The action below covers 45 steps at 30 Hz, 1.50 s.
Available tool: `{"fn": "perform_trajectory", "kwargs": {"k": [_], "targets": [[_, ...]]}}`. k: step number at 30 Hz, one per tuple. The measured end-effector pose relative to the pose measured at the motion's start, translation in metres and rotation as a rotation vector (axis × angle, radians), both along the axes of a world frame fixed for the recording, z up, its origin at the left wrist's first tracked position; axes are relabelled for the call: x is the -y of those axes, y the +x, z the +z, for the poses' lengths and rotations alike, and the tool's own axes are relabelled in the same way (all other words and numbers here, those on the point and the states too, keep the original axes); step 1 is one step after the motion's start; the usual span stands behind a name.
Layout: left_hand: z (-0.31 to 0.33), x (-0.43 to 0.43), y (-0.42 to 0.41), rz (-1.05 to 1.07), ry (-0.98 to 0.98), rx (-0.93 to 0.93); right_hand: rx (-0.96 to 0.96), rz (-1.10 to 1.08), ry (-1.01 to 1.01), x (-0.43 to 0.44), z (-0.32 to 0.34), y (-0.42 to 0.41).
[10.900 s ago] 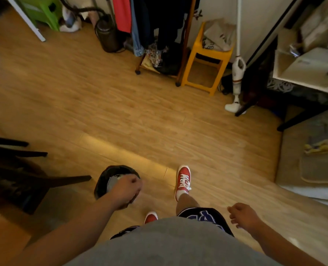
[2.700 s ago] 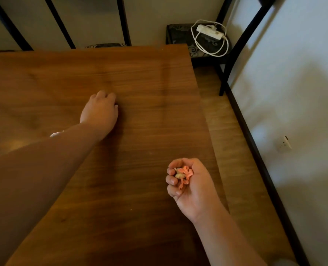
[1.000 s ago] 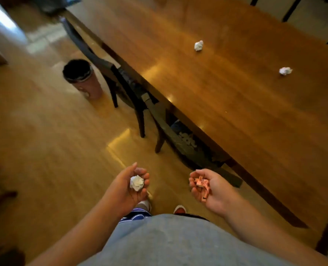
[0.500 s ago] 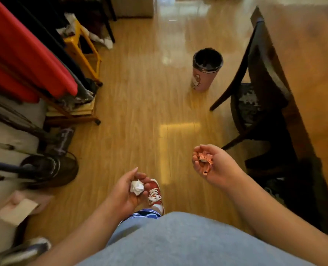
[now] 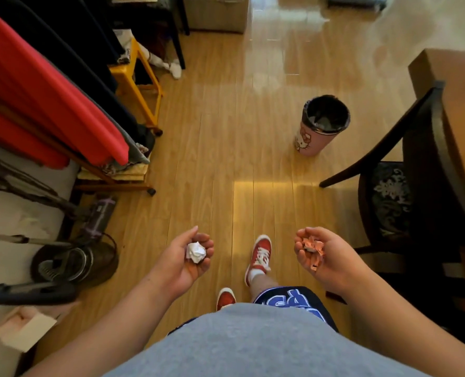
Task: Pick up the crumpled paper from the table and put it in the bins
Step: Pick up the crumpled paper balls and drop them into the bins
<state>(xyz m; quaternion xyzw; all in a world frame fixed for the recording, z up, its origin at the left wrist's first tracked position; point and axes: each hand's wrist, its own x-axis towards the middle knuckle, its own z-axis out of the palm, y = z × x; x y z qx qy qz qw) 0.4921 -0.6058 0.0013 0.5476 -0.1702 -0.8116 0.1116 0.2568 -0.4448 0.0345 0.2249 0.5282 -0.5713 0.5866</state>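
Cradling white paper ball in left hand; right hand cups pink scraps (bin ahead).

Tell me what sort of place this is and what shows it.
Most likely a lived-in room of a home: clothes hang on a rack at the left, a dining chair stands at a wooden table, and a pink cartoon bin sits on the wood-look floor.

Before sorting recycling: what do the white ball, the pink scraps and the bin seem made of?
White ball: matte paper, sharply creased. Pink scraps: probably thin paper or wrapper, crumpled; unclear. Bin: likely smooth pink plastic, with a glossy black liner.
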Motion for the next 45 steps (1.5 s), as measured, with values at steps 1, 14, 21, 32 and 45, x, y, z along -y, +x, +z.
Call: {"fn": "perform_trajectory", "kwargs": {"k": [1, 14, 21, 32, 45], "targets": [[0.000, 0.012, -0.015, -0.003, -0.009, -0.007, 0.004, -0.005, 0.013, 0.005, -0.005, -0.013], [0.027, 0.168, -0.204, 0.046, -0.074, -0.042, 0.053, 0.075, 0.061, 0.152, -0.030, -0.181], [0.015, 0.236, -0.222, 0.175, -0.009, 0.019, 0.020, 0.172, -0.048, 0.286, -0.014, -0.232], [-0.003, 0.414, -0.287, 0.112, 0.049, 0.034, 0.050, 0.097, -0.034, 0.477, -0.015, -0.293], [0.014, 0.569, -0.512, -0.295, -0.001, -0.024, 0.093, -0.267, 0.103, 0.498, -0.037, -0.432]]}}
